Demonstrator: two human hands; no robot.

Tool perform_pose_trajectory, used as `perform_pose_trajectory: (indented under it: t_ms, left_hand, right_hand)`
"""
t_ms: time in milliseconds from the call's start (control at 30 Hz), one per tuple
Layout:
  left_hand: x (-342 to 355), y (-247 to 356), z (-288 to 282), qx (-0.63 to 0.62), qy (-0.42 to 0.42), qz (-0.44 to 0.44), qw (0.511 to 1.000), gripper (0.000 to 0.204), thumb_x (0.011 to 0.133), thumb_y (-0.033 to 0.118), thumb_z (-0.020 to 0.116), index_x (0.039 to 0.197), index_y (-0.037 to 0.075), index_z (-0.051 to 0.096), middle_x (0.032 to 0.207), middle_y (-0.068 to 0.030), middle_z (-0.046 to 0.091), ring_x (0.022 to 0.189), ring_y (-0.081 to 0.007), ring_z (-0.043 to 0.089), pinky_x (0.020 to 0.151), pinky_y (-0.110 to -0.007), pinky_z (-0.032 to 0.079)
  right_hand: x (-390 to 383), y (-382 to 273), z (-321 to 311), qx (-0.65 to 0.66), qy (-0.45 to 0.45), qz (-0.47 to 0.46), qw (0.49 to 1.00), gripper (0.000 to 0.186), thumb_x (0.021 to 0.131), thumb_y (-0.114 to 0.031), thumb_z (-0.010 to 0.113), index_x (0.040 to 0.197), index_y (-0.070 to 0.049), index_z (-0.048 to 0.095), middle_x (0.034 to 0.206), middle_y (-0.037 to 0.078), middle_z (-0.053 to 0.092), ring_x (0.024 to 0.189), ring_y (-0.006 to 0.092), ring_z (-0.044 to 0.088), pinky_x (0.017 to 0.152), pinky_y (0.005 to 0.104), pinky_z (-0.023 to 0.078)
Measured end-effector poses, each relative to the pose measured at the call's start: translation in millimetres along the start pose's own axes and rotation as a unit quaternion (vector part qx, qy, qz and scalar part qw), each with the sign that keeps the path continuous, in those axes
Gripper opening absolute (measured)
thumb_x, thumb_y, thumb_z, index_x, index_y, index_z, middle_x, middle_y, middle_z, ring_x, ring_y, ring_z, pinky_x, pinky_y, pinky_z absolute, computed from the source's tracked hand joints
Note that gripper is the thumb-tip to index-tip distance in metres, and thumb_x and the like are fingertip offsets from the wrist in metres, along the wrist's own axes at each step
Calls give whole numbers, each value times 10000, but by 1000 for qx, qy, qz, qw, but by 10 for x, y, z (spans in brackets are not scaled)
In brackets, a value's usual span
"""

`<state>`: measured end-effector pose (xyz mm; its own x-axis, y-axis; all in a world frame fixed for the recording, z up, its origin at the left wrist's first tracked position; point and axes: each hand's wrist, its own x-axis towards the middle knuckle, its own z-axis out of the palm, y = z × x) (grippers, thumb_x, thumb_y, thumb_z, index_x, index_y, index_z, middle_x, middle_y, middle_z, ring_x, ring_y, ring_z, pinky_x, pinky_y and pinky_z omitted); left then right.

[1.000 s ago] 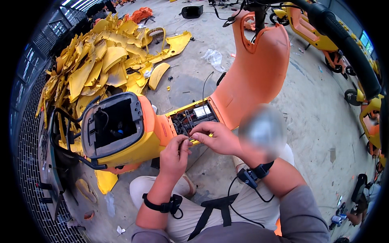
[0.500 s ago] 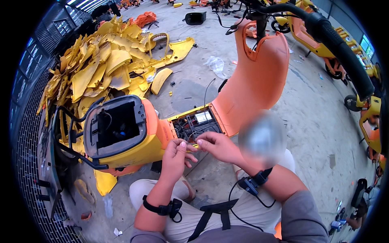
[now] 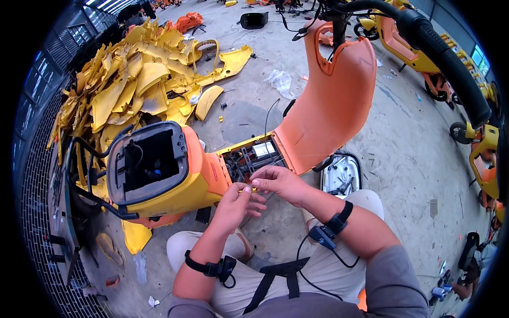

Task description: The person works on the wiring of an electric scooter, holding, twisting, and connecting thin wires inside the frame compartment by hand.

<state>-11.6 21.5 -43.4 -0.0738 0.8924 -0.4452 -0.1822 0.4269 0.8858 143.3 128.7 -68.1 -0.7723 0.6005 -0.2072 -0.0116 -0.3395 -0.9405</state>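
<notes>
My left hand [image 3: 239, 204] pinches a thin strand, perhaps wire, between thumb and index finger, its other fingers loose. My right hand [image 3: 273, 185] has thumb and fingertips closed on the same strand, close beside the left. Both hover at the near edge of the scooter's open floorboard compartment [image 3: 249, 161], which holds dark wiring and a silver box [image 3: 262, 150]. The orange front panel [image 3: 334, 111] rises right of it; the yellow-orange rear body [image 3: 188, 188], with an open black seat bay [image 3: 148, 159], lies left. The strand's ends are too fine to make out.
A heap of yellow panels [image 3: 127, 85] lies behind the scooter. A metal tray [image 3: 340, 175] of tools sits by my right knee. The black handlebar [image 3: 450, 63] arches overhead at right, before other scooters [image 3: 482, 159]. A co-worker's arm [image 3: 461, 286] shows at lower right.
My hands dipped, then rose slightly, staying pinched close together. The left hand's lower fingers have loosened since a second ago. The tray, blurred before, now shows clearly.
</notes>
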Motion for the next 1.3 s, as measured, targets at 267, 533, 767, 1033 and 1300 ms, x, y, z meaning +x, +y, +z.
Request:
perform_pose_trajectory:
  t_ms: [267,533,767,1033,1300]
  left_hand:
    - [38,-56,-52,9,-15,20,1000,254,1043,222,388,1129,-9,450,1007,-181,642,878,-252,682,711,-337,573]
    - [42,-45,-26,-12,31,59,998,220,1043,204,372,1088,2,445,991,-164,629,877,-253,681,707,-349,583]
    - [68,-112,10,-22,106,119,987,171,1028,147,403,1087,-12,425,946,-128,594,825,-224,673,647,-310,588]
    - [102,-81,-7,50,97,117,987,186,990,78,457,1134,-40,453,886,-95,573,683,-163,638,593,-287,580]
    - [42,-69,-116,41,108,92,989,179,968,66,460,1122,-26,465,864,-90,573,649,-165,629,548,-278,560]
  right_hand:
    - [44,63,38,-39,18,6,999,243,907,-241,681,980,-9,659,876,39,646,809,103,579,733,264,480]
    - [53,71,85,-43,47,-31,998,237,917,-225,670,973,5,657,890,46,661,805,97,591,723,263,493]
    - [76,150,144,25,61,-65,996,192,927,-180,649,984,4,647,904,54,664,815,106,610,753,263,506]
    - [124,94,241,185,80,-56,978,136,929,-178,617,958,-46,627,894,28,651,838,102,588,762,269,477]
    - [-21,-486,-54,278,150,-127,940,125,912,-209,609,919,-84,612,851,42,643,798,145,596,785,280,460]
